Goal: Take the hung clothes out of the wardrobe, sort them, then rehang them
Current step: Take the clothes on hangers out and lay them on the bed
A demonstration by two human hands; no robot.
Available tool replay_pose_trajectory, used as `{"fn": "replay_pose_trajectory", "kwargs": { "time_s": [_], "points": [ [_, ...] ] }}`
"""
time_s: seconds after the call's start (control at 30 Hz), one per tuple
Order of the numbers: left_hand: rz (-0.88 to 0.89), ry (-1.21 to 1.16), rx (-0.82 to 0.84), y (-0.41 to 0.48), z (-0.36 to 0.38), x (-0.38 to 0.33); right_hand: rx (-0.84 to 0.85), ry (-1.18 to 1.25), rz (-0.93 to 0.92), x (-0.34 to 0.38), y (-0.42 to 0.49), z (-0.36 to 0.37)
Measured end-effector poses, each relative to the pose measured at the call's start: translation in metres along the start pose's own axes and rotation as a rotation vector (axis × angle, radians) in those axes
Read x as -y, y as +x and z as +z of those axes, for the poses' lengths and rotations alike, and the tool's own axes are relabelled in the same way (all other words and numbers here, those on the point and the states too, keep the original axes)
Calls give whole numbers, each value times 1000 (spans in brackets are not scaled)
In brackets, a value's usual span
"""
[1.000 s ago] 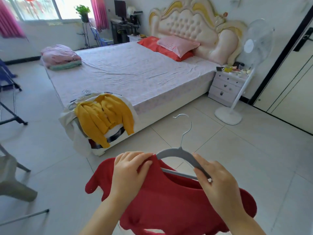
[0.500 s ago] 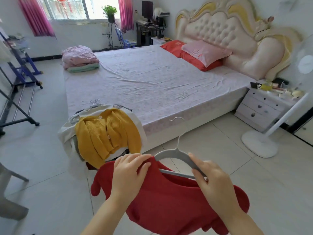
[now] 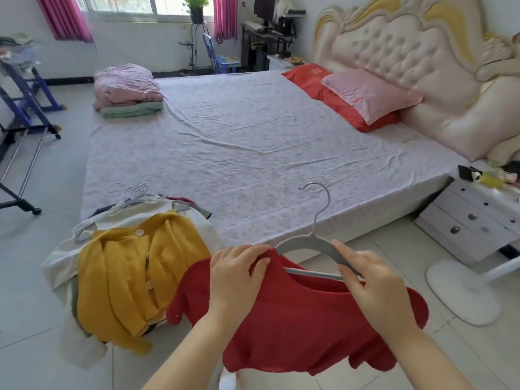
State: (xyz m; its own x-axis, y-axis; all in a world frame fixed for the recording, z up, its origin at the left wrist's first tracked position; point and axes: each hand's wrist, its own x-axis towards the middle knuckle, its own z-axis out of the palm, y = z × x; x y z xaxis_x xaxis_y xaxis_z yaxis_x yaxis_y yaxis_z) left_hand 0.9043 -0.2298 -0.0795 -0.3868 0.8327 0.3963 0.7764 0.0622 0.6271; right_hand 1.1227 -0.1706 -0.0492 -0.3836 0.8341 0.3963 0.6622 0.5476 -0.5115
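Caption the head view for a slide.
Left hand and right hand hold a red top on a grey hanger near a clothes pile.

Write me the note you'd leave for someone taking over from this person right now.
Left hand grips the red top by its shoulder, over one end of the hanger.
Right hand holds the hanger's other arm, which is bare.
The red top is only half on the hanger, held up near the bed.
A pile with a yellow cardigan on top lies on the bed's near corner.
Done: clothes seem to be out; the wardrobe is not in view.
Left: settle this top, sort the pile, rehang everything.
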Motion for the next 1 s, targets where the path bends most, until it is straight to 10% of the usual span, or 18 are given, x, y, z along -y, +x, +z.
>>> {"fn": "replay_pose_trajectory", "kwargs": {
  "time_s": [1.0],
  "points": [
    [-428,170,-103,364,219,112,425,199,-165,-224,454,222]
  ]
}}
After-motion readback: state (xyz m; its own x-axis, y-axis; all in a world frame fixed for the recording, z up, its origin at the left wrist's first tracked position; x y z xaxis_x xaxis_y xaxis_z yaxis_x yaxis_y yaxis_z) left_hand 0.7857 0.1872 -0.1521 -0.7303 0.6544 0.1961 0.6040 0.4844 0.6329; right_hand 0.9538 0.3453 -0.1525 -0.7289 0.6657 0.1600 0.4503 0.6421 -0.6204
